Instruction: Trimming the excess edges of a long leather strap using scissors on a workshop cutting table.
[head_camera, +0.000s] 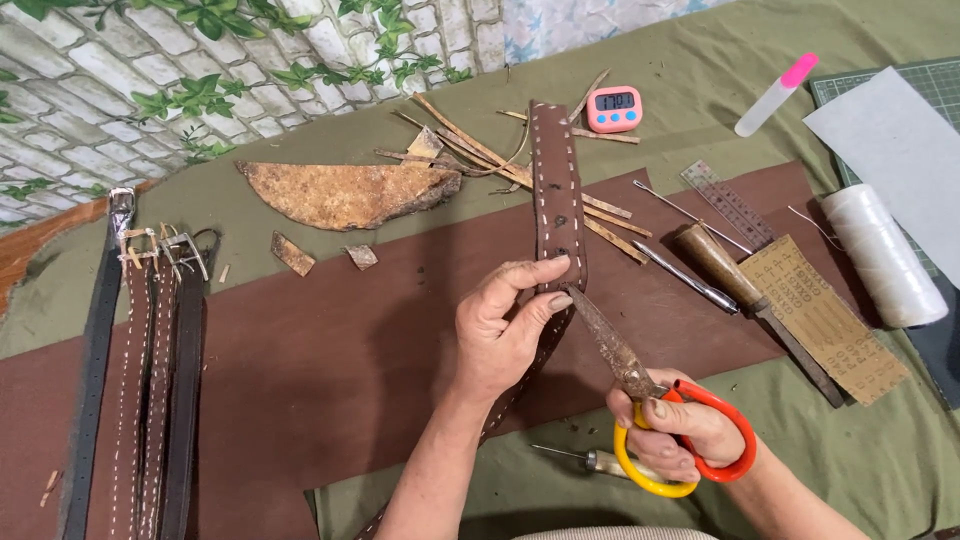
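My left hand (500, 335) pinches one stitched brown leather strap (557, 180), my right hand (680, 430) grips one rusty scissors (640, 385) by two plastic loops, three finished belts (140, 370) far left.

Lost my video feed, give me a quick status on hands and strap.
Left hand pinching brown stitched strap. Right hand gripping rusty scissors, tip at strap edge. Nothing in the way.
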